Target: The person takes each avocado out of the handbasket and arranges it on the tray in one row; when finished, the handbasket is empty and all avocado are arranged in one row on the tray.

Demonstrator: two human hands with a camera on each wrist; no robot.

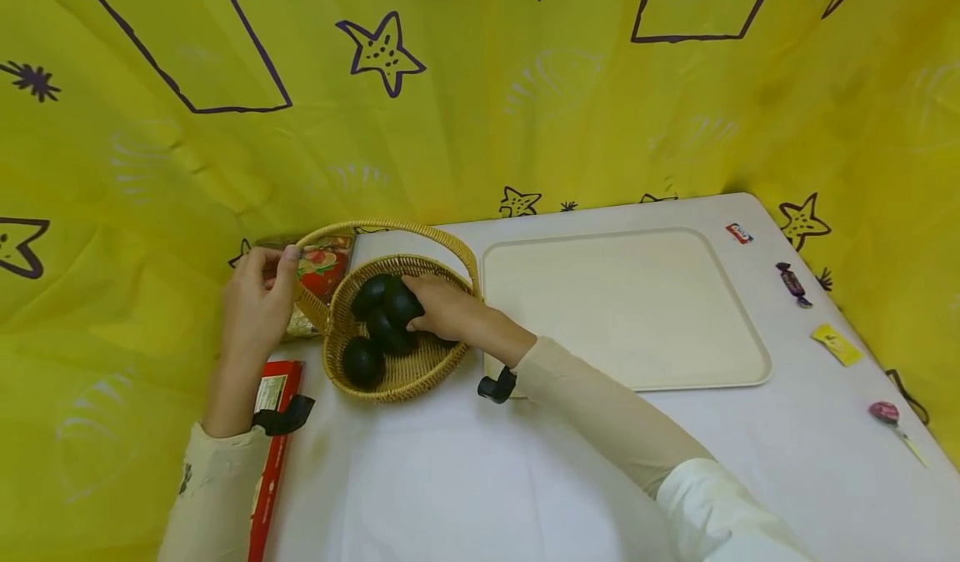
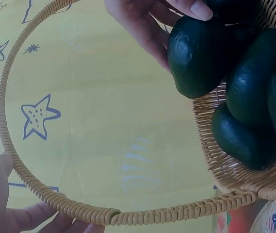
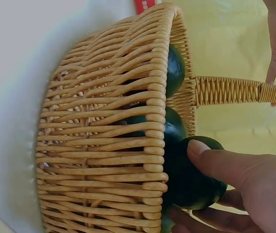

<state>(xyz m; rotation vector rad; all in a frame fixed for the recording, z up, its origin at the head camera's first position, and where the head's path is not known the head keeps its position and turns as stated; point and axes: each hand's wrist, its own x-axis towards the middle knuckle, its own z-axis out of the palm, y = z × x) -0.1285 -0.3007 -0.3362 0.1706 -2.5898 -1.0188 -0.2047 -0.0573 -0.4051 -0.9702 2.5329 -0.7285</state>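
Observation:
A wicker basket with an arched handle stands at the left of the table, several dark green avocados inside it. My left hand holds the handle on its left side; in the left wrist view the thumb lies on one side of the handle, the fingers on the other. Reaching over the basket's right rim, my right hand grips an avocado on top of the others. The right wrist view shows the thumb on its near face and fingers beneath; that avocado sits above the rim.
A cream tray lies right of the basket. Along the table's right edge are several wrapped sweets, among them a purple one and a yellow packet, plus a lollipop. A red box and colourful packaging lie at the left.

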